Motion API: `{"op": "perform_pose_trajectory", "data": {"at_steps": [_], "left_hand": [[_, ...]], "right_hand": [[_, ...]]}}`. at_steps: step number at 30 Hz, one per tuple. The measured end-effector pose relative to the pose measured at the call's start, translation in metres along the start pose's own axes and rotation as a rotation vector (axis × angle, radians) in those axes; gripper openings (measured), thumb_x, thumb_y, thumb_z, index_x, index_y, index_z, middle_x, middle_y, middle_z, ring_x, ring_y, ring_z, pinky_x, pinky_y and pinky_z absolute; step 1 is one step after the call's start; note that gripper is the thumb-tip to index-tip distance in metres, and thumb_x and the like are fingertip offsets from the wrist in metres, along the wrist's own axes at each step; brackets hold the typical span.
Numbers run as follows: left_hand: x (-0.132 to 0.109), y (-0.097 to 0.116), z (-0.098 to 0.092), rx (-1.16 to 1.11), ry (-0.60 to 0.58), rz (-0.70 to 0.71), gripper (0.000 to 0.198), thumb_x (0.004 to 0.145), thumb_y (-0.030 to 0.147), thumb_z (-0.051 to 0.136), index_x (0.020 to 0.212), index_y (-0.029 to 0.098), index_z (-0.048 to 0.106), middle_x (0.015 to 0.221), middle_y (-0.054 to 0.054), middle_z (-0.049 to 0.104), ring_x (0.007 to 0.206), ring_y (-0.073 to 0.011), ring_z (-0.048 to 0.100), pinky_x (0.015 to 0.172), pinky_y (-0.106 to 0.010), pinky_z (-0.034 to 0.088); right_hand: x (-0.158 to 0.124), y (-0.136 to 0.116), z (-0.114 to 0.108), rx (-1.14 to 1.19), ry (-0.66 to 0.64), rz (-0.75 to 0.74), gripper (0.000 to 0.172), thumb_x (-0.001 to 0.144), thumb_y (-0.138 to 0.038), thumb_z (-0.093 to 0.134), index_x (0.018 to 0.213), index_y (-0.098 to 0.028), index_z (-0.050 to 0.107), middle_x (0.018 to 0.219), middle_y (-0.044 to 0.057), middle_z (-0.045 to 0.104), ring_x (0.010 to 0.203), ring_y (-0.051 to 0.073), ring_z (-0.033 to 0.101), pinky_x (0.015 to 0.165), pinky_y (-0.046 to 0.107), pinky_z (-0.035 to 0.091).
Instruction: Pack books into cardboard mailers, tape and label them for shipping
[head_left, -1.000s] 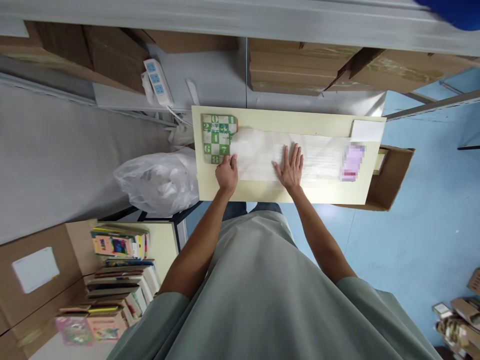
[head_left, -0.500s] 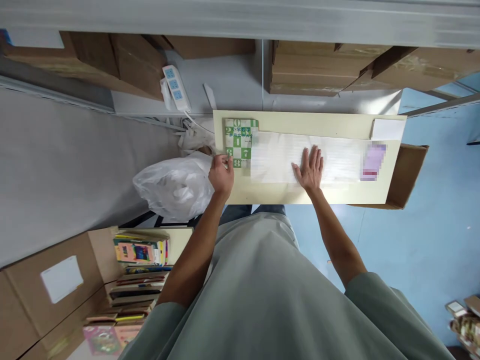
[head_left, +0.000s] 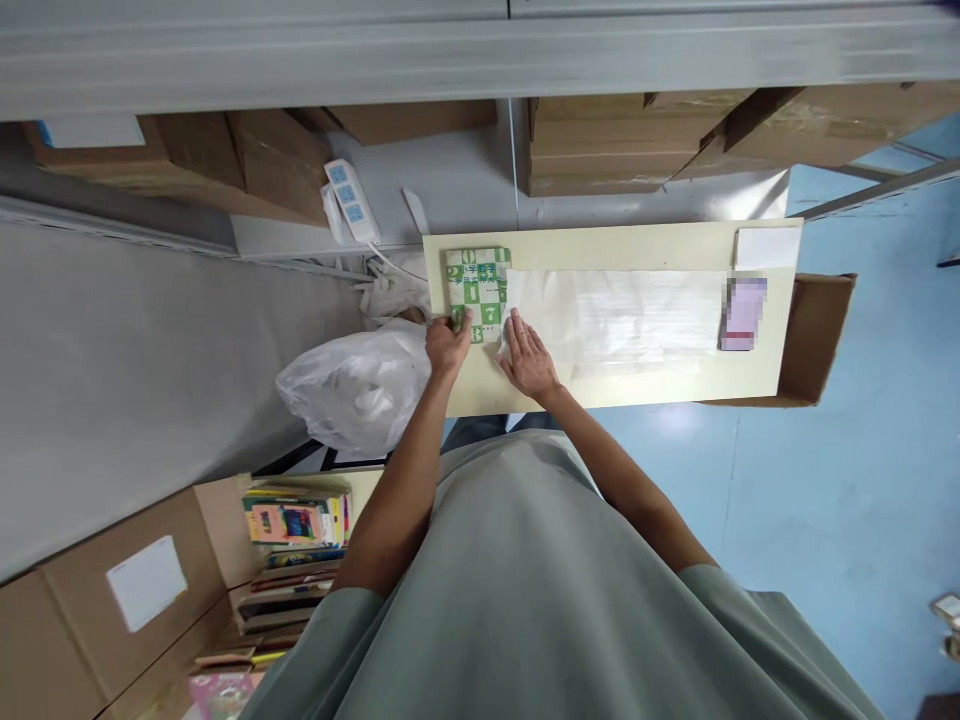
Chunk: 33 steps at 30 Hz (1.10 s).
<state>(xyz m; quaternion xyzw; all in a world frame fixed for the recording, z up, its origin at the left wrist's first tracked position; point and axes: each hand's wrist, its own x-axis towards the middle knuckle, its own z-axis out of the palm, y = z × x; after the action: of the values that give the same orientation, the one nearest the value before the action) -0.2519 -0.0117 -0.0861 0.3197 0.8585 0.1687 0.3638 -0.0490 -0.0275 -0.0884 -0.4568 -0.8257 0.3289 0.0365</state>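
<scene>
A green-and-white checkered book (head_left: pixel 491 290) with numbers on its cover lies at the left end of a cream board (head_left: pixel 600 390). My left hand (head_left: pixel 448 345) grips the book's lower left corner, thumb on the cover and fingers curled at its edge. Beside the book, a white translucent plastic sheet (head_left: pixel 637 310) is spread along the board, its left end meeting the book's right edge. On that left end rests my right hand (head_left: pixel 531 365), flat, with its fingers stretched out and close together. Whatever lies under the palm is hidden.
At the board's right end are a blurred purple item (head_left: pixel 744 315) and a white pad (head_left: pixel 767 248). A clear plastic bag (head_left: pixel 360 390) hangs at left, below a power strip (head_left: pixel 351 200). An open carton of books (head_left: pixel 296 520) stands lower left. Cardboard boxes (head_left: pixel 600 150) line the shelf.
My right hand has slid left from the sheet's middle to its left end, next to the book. My left hand keeps to the book's corner, its thumb now on the cover. The view has shifted slightly.
</scene>
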Motion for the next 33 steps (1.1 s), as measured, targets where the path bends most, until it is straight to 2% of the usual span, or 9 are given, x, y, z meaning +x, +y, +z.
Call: {"op": "perform_pose_trajectory", "data": {"at_steps": [5, 12, 15, 17, 21, 24, 27, 30, 33], "left_hand": [[-0.004, 0.006, -0.017, -0.037, 0.001, 0.062, 0.041, 0.099, 0.048, 0.063, 0.068, 0.023, 0.056, 0.077, -0.006, 0.068, 0.082, -0.0228, 0.065, 0.081, -0.032, 0.048], [-0.037, 0.033, -0.069, -0.037, 0.354, 0.29, 0.039, 0.091, 0.043, 0.074, 0.069, 0.024, 0.049, 0.075, 0.001, 0.052, 0.079, -0.0181, 0.056, 0.084, -0.03, 0.049], [-0.067, 0.052, -0.087, -0.113, 0.314, 0.287, 0.041, 0.092, 0.053, 0.074, 0.074, 0.023, 0.054, 0.075, 0.002, 0.054, 0.074, -0.0158, 0.053, 0.075, -0.027, 0.048], [-0.089, 0.066, -0.082, -0.224, 0.209, 0.243, 0.045, 0.09, 0.063, 0.074, 0.079, 0.022, 0.058, 0.074, 0.002, 0.056, 0.072, -0.0153, 0.054, 0.069, -0.026, 0.047], [-0.124, 0.093, -0.023, -0.484, -0.086, 0.148, 0.054, 0.089, 0.075, 0.07, 0.088, 0.022, 0.063, 0.079, 0.001, 0.063, 0.074, -0.016, 0.061, 0.065, -0.025, 0.049], [-0.142, 0.11, 0.049, -0.525, -0.317, 0.157, 0.052, 0.085, 0.072, 0.078, 0.092, 0.022, 0.064, 0.085, 0.0, 0.066, 0.071, -0.0143, 0.061, 0.063, -0.024, 0.05], [-0.154, 0.124, 0.117, -0.494, -0.503, 0.15, 0.053, 0.083, 0.069, 0.082, 0.102, 0.022, 0.065, 0.087, -0.002, 0.067, 0.072, -0.016, 0.064, 0.063, -0.026, 0.053], [-0.158, 0.135, 0.165, -0.413, -0.555, 0.207, 0.049, 0.086, 0.066, 0.08, 0.102, 0.021, 0.069, 0.089, -0.005, 0.071, 0.079, -0.0191, 0.069, 0.07, -0.029, 0.058], [-0.151, 0.144, 0.191, -0.373, -0.516, 0.268, 0.047, 0.091, 0.066, 0.075, 0.101, 0.02, 0.074, 0.104, -0.01, 0.078, 0.093, -0.024, 0.074, 0.085, -0.034, 0.06]], "right_hand": [[0.0, 0.013, -0.002, 0.109, -0.026, -0.022, 0.087, 0.114, -0.062, 0.033, 0.179, -0.01, 0.009, 0.185, 0.017, 0.009, 0.173, 0.03, 0.012, 0.14, 0.054, 0.02], [0.007, 0.022, -0.015, 0.437, -0.105, 0.01, 0.095, 0.107, -0.078, 0.041, 0.178, -0.017, 0.025, 0.184, 0.012, 0.022, 0.173, 0.032, 0.012, 0.141, 0.055, 0.015], [0.004, 0.025, -0.039, 0.722, -0.076, 0.108, 0.101, 0.102, -0.086, 0.043, 0.176, -0.019, 0.032, 0.181, 0.012, 0.033, 0.171, 0.034, 0.024, 0.139, 0.053, 0.026], [-0.004, 0.029, -0.059, 0.941, -0.03, 0.176, 0.1, 0.1, -0.088, 0.043, 0.174, -0.02, 0.036, 0.173, 0.013, 0.048, 0.163, 0.035, 0.042, 0.133, 0.053, 0.039], [-0.031, 0.057, -0.101, 1.18, 0.22, 0.316, 0.091, 0.097, -0.085, 0.055, 0.16, -0.018, 0.055, 0.134, 0.012, 0.078, 0.128, 0.033, 0.072, 0.108, 0.046, 0.06], [-0.061, 0.1, -0.127, 1.092, 0.433, 0.442, 0.078, 0.095, -0.08, 0.064, 0.141, -0.017, 0.068, 0.112, 0.011, 0.081, 0.107, 0.03, 0.075, 0.093, 0.041, 0.063], [-0.096, 0.147, -0.147, 0.963, 0.535, 0.469, 0.069, 0.097, -0.078, 0.062, 0.128, -0.017, 0.073, 0.115, 0.013, 0.081, 0.104, 0.03, 0.074, 0.09, 0.041, 0.061], [-0.125, 0.183, -0.159, 0.878, 0.589, 0.479, 0.066, 0.1, -0.075, 0.057, 0.128, -0.017, 0.072, 0.121, 0.015, 0.08, 0.107, 0.03, 0.073, 0.092, 0.042, 0.061], [-0.135, 0.203, -0.164, 0.839, 0.617, 0.497, 0.066, 0.103, -0.074, 0.052, 0.133, -0.018, 0.07, 0.123, 0.015, 0.079, 0.109, 0.03, 0.073, 0.093, 0.041, 0.06]]}}
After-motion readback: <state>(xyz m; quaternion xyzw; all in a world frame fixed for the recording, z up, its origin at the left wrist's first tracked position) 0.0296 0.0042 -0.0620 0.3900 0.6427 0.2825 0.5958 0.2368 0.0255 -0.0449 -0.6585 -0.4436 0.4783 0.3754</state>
